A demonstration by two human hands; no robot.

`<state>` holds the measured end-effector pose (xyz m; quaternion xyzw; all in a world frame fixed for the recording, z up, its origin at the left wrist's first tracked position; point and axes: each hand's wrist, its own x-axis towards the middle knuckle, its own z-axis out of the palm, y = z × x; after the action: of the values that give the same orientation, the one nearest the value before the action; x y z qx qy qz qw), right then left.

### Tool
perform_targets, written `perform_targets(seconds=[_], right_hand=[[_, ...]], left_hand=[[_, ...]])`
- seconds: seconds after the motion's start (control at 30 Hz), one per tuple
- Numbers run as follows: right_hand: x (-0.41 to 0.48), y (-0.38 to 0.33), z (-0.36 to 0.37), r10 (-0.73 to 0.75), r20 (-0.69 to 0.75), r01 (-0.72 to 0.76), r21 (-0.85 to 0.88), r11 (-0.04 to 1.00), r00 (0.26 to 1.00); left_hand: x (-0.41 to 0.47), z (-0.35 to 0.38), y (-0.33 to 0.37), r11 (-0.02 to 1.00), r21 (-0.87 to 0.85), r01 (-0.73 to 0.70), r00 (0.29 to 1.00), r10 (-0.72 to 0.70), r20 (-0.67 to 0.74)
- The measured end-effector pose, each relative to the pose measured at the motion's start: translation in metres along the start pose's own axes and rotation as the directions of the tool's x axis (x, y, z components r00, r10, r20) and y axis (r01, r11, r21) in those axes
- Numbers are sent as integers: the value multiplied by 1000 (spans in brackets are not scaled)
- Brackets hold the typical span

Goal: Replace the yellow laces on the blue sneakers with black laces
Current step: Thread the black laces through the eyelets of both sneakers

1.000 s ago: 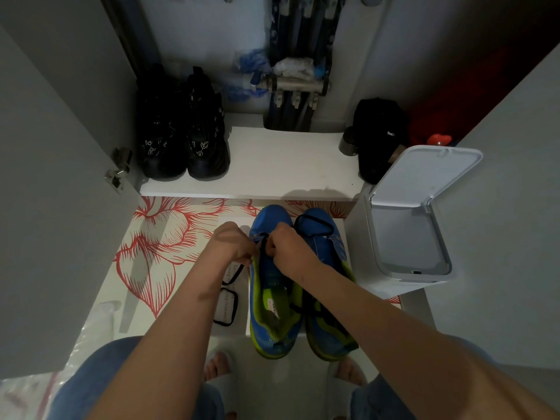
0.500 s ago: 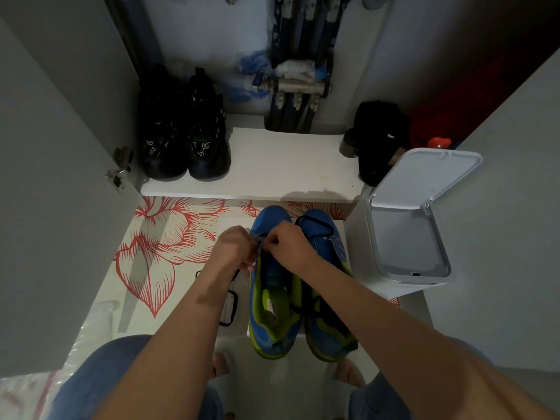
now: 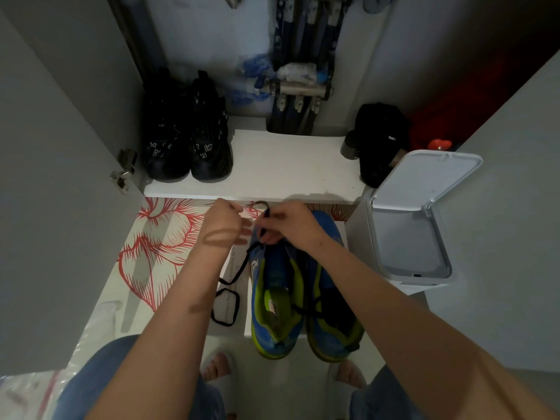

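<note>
A cramped cupboard nook with a pale floor and a red floral mat [image 3: 157, 237]. The blue sneakers [image 3: 274, 277] stand side by side, toes pointing away from the person. Both hands work at the toe end of the left shoe. The right hand [image 3: 288, 225] pinches a black lace [image 3: 241, 265] above the eyelets, probably to thread it. The left hand [image 3: 222, 225], fingers curled, seems to pinch its tip. Slack lace trails left of the sneakers. Beyond them a white shelf [image 3: 288, 165] holds black shoes [image 3: 188, 140]. Just right of them, an open white bin [image 3: 424, 180] limits elbow room.
</note>
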<state>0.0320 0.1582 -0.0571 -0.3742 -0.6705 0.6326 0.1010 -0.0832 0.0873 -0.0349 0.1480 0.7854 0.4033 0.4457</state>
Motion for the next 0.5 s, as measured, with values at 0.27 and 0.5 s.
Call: perform_targets(seconds=[0.27, 0.5], right_hand=[[-10, -41, -8, -123, 82, 69, 482, 873, 989], [-8, 5, -31, 338, 61, -188, -732, 654, 939]], left_hand=[[0, 13, -22, 891, 449, -70, 990, 9, 138], [12, -6, -5, 990, -109, -92, 986, 76, -148]])
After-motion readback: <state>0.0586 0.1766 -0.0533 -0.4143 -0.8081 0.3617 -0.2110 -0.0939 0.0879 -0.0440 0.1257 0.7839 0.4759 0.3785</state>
